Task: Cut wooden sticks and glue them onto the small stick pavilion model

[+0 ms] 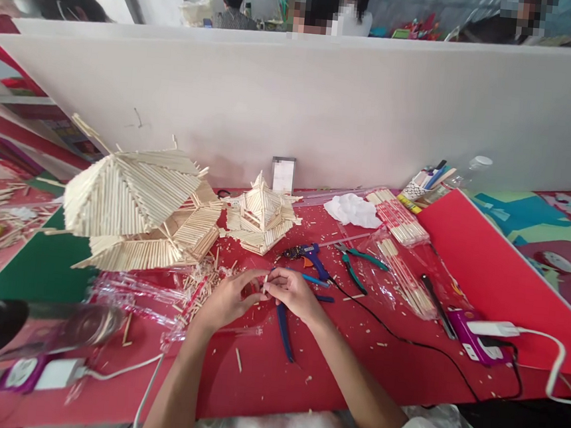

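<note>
My left hand (232, 294) and my right hand (292, 292) meet over the red table, their fingertips pinched together around a small pale stick piece (265, 281). Most of that piece is hidden by the fingers. Blue-handled pliers (284, 332) lie partly beneath my right hand. Just beyond sits a blue glue gun (315, 262), its black cord running right. Beside my left hand is a heap of short cut sticks (204, 285). Behind the hands stands a small stick-built pavilion model (260, 215); a larger stick-built roof model (134, 194) is to the left.
Teal-handled pliers (356, 263) lie right of the glue gun. Bagged stick bundles (403, 274), a crumpled white tissue (350, 210) and a pen cup (418, 185) are further right. A purple power strip (479, 334) carries a white plug. A white partition (295, 101) closes the back; people sit beyond it.
</note>
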Demonstrator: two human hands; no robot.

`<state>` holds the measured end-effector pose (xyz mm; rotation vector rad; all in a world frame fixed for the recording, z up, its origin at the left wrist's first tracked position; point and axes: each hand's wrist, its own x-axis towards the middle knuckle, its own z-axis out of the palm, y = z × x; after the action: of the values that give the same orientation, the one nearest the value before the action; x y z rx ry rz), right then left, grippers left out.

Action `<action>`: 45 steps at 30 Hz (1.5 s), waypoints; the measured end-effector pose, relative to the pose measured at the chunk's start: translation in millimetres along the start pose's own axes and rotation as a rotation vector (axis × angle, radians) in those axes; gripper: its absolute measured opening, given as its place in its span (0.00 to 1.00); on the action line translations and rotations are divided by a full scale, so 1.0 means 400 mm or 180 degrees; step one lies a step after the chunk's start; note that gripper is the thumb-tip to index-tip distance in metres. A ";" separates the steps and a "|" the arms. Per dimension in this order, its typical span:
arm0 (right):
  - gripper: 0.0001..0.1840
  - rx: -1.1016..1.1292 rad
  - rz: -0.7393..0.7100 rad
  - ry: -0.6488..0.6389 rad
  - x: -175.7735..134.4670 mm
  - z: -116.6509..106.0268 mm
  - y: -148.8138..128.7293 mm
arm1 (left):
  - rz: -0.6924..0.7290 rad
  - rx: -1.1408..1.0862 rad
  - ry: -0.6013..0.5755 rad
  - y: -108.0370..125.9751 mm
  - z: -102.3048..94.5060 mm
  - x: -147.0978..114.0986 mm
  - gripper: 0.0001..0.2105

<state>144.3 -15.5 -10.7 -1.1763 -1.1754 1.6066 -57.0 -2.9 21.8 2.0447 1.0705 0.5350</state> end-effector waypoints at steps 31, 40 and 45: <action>0.25 -0.3122 -0.0440 -0.0341 -0.160 -0.134 -0.103 | -0.0082 -0.1046 0.0153 -0.021 -0.002 0.006 0.18; 0.22 -0.2621 -0.0195 -0.0662 -0.122 -0.121 -0.150 | -0.0124 -0.1325 0.0127 -0.034 0.013 0.008 0.17; 0.22 -0.2775 -0.0256 -0.0718 -0.117 -0.116 -0.155 | -0.0098 -0.1150 0.0095 -0.031 0.012 0.011 0.17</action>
<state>205.5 -34.6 53.4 -1.4474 -2.1618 1.1878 -57.8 3.4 9.1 1.7067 0.9432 0.6909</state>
